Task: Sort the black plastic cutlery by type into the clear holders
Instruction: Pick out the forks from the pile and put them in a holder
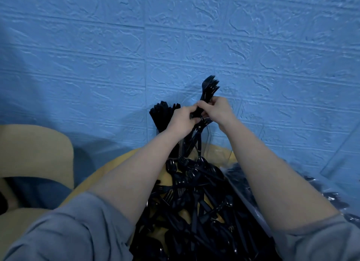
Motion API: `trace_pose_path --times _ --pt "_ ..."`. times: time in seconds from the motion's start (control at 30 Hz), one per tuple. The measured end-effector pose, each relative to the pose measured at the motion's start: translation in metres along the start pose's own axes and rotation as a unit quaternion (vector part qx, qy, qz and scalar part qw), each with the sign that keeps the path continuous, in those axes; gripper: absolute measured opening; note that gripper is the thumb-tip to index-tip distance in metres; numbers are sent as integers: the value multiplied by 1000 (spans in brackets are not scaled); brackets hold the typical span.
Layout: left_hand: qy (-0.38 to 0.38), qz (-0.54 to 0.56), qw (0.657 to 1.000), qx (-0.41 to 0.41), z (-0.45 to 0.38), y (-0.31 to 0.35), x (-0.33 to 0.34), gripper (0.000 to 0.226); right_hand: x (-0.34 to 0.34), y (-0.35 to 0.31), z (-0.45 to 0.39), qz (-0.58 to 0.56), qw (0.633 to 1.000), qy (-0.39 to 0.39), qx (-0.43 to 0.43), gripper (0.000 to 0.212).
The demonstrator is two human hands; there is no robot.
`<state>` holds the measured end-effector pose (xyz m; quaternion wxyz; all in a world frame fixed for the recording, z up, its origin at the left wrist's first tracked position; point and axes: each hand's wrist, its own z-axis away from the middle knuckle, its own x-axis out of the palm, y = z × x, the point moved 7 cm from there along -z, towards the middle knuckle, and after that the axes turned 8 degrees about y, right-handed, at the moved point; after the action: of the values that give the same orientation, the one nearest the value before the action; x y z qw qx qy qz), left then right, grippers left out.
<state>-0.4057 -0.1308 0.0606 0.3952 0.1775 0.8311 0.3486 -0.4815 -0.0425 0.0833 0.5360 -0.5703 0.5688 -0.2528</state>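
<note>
Both hands meet above the clear holders [206, 142]: the left hand [182, 120] and right hand [218, 110] each curl their grip around one bundle of black forks [209, 87], tines up. Below, a loose cutlery heap [194, 202] covers the desk [124, 163].

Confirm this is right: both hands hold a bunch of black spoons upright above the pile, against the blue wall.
Not spoons. The head view shows tines at the top of the bunch: both hands hold forks upright above the pile, against the blue wall.
</note>
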Motion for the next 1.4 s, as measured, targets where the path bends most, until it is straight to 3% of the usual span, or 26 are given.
trace_pose_path --times 0.17,0.3,0.57,0.67,0.8,0.93,1.1,1.2,1.4 --pt "-51 -101 993 21 4 -2 12 30 4 13 3 77 997 -18 -6 10" --pt "-19 -157 987 20 8 1 6 22 4 18 5 121 992 -22 -4 18" --pt "12 -81 995 -51 32 -5 -12 33 3 26 33 225 972 -64 2 38" --pt "30 -61 996 -61 43 -7 -23 29 -8 20 47 216 976 -29 -3 41" --pt "60 -7 994 -91 70 -14 -50 25 -13 4 69 217 973 24 -75 42" --pt "110 76 980 -145 116 -34 -89 19 14 -6 111 208 966 -74 -134 21" --pt "183 244 925 -229 187 -53 -120 18 53 -1 157 253 938 -189 -146 15" --pt "219 268 901 -263 220 -67 -125 18 73 7 176 322 903 -248 -144 13" --pt "294 255 871 -301 254 -98 -136 17 99 -7 212 281 897 -273 -204 16"
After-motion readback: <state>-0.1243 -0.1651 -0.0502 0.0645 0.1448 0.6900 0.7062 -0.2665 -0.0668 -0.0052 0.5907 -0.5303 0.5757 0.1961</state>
